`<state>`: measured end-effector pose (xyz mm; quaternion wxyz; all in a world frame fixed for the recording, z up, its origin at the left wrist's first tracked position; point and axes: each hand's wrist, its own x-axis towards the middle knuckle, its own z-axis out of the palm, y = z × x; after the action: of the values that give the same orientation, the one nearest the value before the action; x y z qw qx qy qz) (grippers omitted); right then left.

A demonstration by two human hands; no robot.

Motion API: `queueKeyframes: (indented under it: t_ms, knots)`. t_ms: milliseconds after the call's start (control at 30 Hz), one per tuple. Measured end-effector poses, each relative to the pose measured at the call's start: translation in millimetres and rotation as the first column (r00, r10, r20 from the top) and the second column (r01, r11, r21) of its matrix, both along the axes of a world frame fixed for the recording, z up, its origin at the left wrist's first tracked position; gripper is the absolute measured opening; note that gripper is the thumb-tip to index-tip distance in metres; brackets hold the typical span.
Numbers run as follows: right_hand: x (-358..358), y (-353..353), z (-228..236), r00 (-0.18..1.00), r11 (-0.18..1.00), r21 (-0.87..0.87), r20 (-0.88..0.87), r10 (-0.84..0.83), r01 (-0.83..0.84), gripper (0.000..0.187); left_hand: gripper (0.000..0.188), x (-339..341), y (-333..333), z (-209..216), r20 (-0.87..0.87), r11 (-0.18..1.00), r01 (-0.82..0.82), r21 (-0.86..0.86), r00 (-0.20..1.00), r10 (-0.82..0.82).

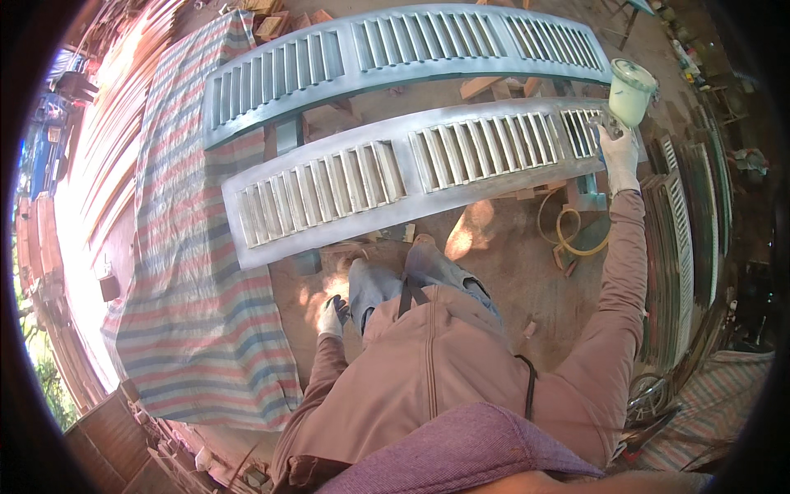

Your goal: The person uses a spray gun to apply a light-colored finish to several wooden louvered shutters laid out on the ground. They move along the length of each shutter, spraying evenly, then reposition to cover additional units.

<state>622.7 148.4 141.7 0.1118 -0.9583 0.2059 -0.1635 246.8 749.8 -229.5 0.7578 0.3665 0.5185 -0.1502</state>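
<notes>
My right hand [619, 155], in a white glove, is stretched far out to the right and closed round a spray gun [630, 92] with a pale cup on top. The gun is over the right end of the nearer louvered shutter panel [405, 165], a long, curved frame with slats, whitish with bare-looking patches. Behind it lies a second louvered panel [349, 56], more evenly pale blue-grey. My left hand [333, 314], gloved with dark fingertips, hangs low beside my left thigh, fingers loosely apart, and I see nothing in it.
A striped tarp [206, 313] covers the floor to the left, beside long stacked wood strips [111, 156]. A yellow hose [568, 235] curls on the ground below the nearer panel's right end. More louvered panels [679, 247] stand upright at the right.
</notes>
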Motion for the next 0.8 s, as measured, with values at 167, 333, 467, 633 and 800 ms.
queueKeyframes:
  t_ms: [167,333,467,633,800]
  knots:
    - [4.5,39.8,14.4,0.988,0.728,0.685,-0.089,0.122,-0.028,0.037,0.021,-6.5,-21.5,-3.8,-0.015,0.956,0.159,0.245,0.987,-0.16]
    - [-6.6,78.6,17.3,0.928,0.331,0.93,0.027,0.372,-0.16,0.023,0.01,18.6,-42.8,28.6,-0.093,0.971,0.205,0.125,0.977,-0.194]
    - [-1.3,97.2,17.0,0.908,0.208,0.949,0.142,0.395,-0.239,0.025,0.022,11.7,-13.6,13.6,-0.165,0.962,0.273,0.03,0.95,-0.265]
    - [16.7,34.5,-1.4,0.979,0.537,0.841,-0.049,0.2,-0.067,0.036,0.013,34.5,1.5,2.8,-0.08,0.959,0.273,-0.076,0.957,-0.279]
    - [28.0,-20.7,0.0,0.998,0.949,0.307,-0.003,-0.068,0.066,0.054,0.03,40.8,17.0,-8.7,-0.043,0.918,0.362,-0.161,0.927,-0.373]
